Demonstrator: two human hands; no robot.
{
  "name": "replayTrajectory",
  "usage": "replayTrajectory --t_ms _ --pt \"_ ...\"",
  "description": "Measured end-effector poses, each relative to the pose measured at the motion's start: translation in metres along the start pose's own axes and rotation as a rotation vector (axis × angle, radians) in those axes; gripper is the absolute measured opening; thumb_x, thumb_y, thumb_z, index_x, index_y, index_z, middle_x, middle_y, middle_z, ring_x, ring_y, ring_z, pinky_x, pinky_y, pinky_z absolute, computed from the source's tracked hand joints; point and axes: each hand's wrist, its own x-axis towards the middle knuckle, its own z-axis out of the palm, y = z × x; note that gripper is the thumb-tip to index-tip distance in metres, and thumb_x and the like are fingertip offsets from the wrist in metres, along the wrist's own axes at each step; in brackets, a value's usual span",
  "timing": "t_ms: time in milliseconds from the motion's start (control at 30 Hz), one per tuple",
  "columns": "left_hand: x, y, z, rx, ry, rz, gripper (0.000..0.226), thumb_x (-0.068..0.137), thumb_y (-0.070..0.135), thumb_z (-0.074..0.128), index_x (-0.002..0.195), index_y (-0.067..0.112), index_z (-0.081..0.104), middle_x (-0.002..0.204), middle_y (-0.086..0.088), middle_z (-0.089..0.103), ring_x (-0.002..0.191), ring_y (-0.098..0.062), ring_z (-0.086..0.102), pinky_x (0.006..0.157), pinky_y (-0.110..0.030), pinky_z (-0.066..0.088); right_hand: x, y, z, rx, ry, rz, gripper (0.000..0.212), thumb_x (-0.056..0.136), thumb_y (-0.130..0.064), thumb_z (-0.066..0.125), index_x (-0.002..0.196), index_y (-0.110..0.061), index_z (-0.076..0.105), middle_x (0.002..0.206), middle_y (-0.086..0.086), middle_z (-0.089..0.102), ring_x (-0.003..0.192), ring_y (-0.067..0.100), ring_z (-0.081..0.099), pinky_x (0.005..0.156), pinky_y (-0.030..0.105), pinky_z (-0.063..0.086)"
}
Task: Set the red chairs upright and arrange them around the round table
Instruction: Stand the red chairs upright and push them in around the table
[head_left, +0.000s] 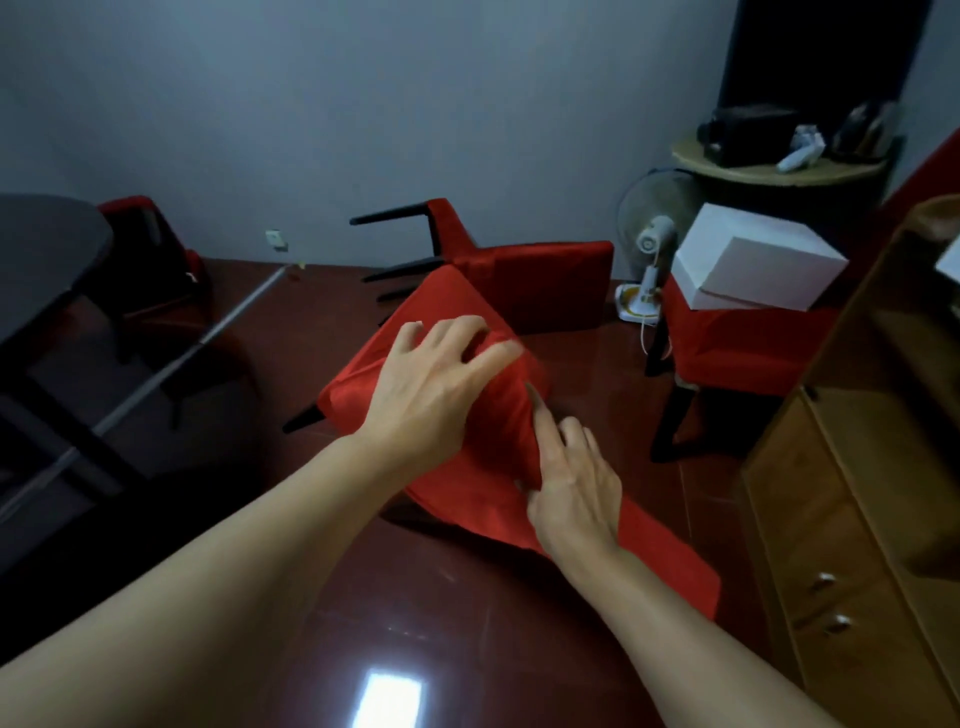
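Observation:
A red chair (374, 364) lies tipped over on the floor right in front of me. My left hand (431, 384) grips its upper edge, fingers curled into the red cover. My right hand (571, 488) holds the chair's side lower down, thumb tucked in the fabric and index finger stretched along it. Behind it a second red chair (530, 275) lies on its side, black legs pointing left. A third red chair (737, 348) stands upright at the right. A fourth (150, 244) sits behind the dark round table (47, 244) at the far left.
A white box (753, 260) rests on the upright chair. A standing fan (654, 244) is by the back wall. A wooden cabinet (857, 493) lines the right side. A metal pole (171, 364) lies slanted on the glossy dark red floor (467, 623).

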Motion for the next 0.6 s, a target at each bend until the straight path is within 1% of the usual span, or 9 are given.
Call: replayTrajectory --t_ms 67,100,167,267,300,367,433,500,600 --pt "0.004 -0.015 -0.006 0.06 0.025 0.031 0.059 0.059 0.008 0.071 0.116 0.02 0.06 0.121 -0.009 0.057 0.109 -0.031 0.056 0.086 -0.05 0.043 0.012 -0.015 0.0 -0.002 -0.025 -0.018 0.126 0.039 -0.014 0.093 0.143 -0.03 0.025 0.083 -0.001 0.051 0.075 0.018 0.057 0.057 0.031 0.052" --pt "0.006 -0.023 -0.008 0.082 -0.01 0.015 0.056 0.058 0.01 0.074 0.112 0.021 0.061 0.119 -0.006 0.058 0.107 -0.029 0.057 0.083 -0.048 0.044 0.019 -0.023 -0.001 -0.006 -0.032 -0.042 0.124 0.041 -0.017 0.093 0.144 -0.03 0.025 0.084 -0.001 0.052 0.076 0.019 0.057 0.06 0.032 0.053" --pt "0.012 -0.05 -0.016 0.085 -0.084 -0.082 0.059 0.054 0.014 0.08 0.108 0.023 0.06 0.115 0.0 0.058 0.102 -0.026 0.058 0.076 -0.041 0.046 0.038 -0.041 0.002 0.026 -0.039 -0.089 0.12 0.045 -0.027 0.093 0.145 -0.03 0.027 0.086 0.001 0.053 0.08 0.021 0.058 0.065 0.035 0.053" --pt "0.014 -0.081 -0.022 0.094 -0.136 -0.186 0.06 0.053 0.018 0.082 0.108 0.026 0.059 0.114 0.004 0.057 0.1 -0.024 0.057 0.073 -0.038 0.044 0.049 -0.06 0.002 0.058 -0.081 -0.063 0.114 0.05 -0.042 0.089 0.146 -0.029 0.029 0.098 0.002 0.057 0.092 0.023 0.059 0.078 0.038 0.051" --pt "0.016 -0.092 -0.025 0.094 -0.148 -0.209 0.061 0.052 0.019 0.083 0.108 0.027 0.059 0.114 0.004 0.057 0.1 -0.023 0.057 0.072 -0.037 0.044 0.051 -0.064 0.002 0.06 -0.1 -0.044 0.113 0.054 -0.046 0.086 0.148 -0.03 0.025 0.107 0.001 0.056 0.1 0.022 0.057 0.086 0.037 0.048" --pt "0.019 -0.11 -0.03 0.112 -0.183 -0.244 0.062 0.053 0.022 0.083 0.109 0.027 0.059 0.115 0.005 0.057 0.1 -0.023 0.057 0.072 -0.037 0.044 0.055 -0.069 0.001 0.078 -0.212 -0.006 0.114 0.065 -0.051 0.079 0.151 -0.034 0.006 0.122 0.0 0.049 0.115 0.019 0.05 0.097 0.032 0.04" --pt "0.021 -0.125 -0.034 0.144 -0.224 -0.276 0.063 0.053 0.021 0.083 0.111 0.026 0.058 0.118 0.003 0.056 0.105 -0.025 0.056 0.078 -0.04 0.043 0.066 -0.077 0.0 0.057 -0.269 -0.017 0.108 0.074 -0.051 0.072 0.15 -0.039 -0.004 0.124 -0.001 0.047 0.118 0.017 0.049 0.097 0.029 0.039" --pt "0.023 -0.136 -0.04 0.193 -0.233 -0.304 0.058 0.058 0.016 0.078 0.111 0.022 0.058 0.122 -0.001 0.056 0.114 -0.028 0.052 0.09 -0.049 0.039 0.08 -0.092 0.002 0.057 -0.283 -0.04 0.1 0.08 -0.048 0.068 0.149 -0.041 -0.003 0.12 -0.001 0.05 0.114 0.017 0.052 0.093 0.029 0.041" --pt "0.023 -0.151 -0.043 0.276 -0.184 -0.238 0.042 0.071 0.011 0.053 0.112 0.013 0.059 0.128 -0.009 0.054 0.126 -0.032 0.044 0.105 -0.056 0.024 0.098 -0.12 0.01 0.024 -0.271 -0.091 0.095 0.083 -0.044 0.067 0.15 -0.042 -0.002 0.117 -0.001 0.052 0.113 0.016 0.052 0.09 0.03 0.042"
